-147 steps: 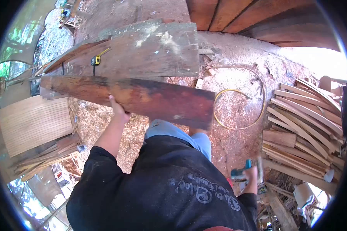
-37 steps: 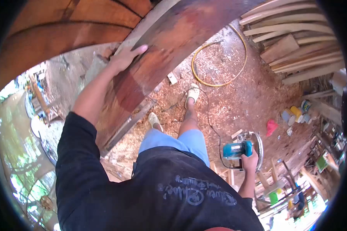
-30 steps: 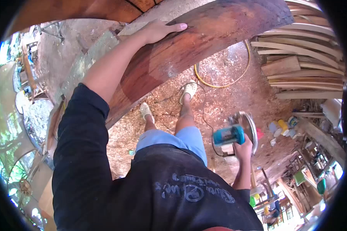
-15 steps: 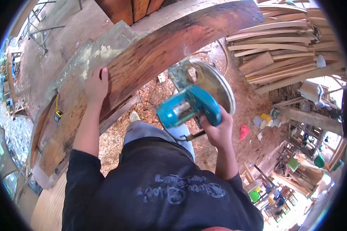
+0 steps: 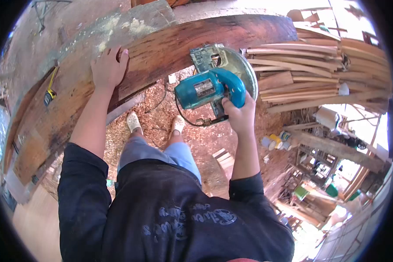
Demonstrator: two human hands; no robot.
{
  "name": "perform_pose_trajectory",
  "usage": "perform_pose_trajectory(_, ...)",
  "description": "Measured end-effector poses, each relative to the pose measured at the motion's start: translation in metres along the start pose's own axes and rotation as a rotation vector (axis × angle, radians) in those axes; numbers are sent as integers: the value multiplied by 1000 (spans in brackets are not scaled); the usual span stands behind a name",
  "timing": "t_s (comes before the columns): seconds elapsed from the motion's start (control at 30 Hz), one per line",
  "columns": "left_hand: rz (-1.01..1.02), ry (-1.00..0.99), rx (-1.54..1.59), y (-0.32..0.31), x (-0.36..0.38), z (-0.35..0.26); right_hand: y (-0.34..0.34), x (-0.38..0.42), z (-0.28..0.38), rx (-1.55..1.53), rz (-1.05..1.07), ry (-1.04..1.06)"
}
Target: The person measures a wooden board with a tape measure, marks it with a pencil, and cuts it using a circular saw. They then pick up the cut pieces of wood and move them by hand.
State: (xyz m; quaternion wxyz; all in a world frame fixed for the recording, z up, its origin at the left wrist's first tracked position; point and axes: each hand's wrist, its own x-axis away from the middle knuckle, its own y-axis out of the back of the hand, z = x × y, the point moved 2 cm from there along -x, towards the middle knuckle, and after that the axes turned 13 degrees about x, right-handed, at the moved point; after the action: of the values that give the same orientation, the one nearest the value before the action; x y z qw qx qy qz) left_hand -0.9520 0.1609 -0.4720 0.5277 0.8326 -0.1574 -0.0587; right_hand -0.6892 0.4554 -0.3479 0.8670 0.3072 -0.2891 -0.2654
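A long, slightly curved, dark reddish-brown plank [image 5: 166, 49] crosses the upper part of the view. On its left part, my left hand [image 5: 108, 70] lies palm down with the fingers spread. My right hand [image 5: 241, 114] is wrapped around the rear handle of a teal circular saw [image 5: 201, 89]. The saw's metal base overlaps the near edge of the plank, and its round guard faces right. From the saw's back end a black cord loops below the motor. A yellow and black tape measure [image 5: 49, 97] rests on the wood left of my left hand.
Several curved wooden strips [image 5: 297, 65] are stacked at the right. Wood shavings [image 5: 155, 115] cover the floor around my feet. Yellow and white containers [image 5: 276, 140] stand on the ground at the right, near a heavy beam [image 5: 336, 148]. A grey, dusty board [image 5: 139, 26] lies beyond the plank.
My right hand has brought the saw up to the plank's near edge and levelled it. My left hand stays on the wood. The view has shifted, showing both feet.
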Motion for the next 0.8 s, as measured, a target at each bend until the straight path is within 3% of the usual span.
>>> perform_pose_trajectory(0.1, -11, 29, -16, -4, 4, 4, -6, 0, -16, -144, 16, 4)
perform_pose_trajectory(0.13, 2, 52, -12, 1, 4, 0, -3, 4, -3, -63, 21, -20)
perform_pose_trajectory(0.27, -47, 54, -7, -6, 1, 0, 3, -4, -18, -3, 23, 193)
perform_pose_trajectory(0.37, -7, 75, -22, -2, 0, -4, 8, -8, -14, -67, 71, 128)
perform_pose_trajectory(0.8, -82, 45, 1, -11, 2, 8, -7, -18, -48, -129, 109, 205)
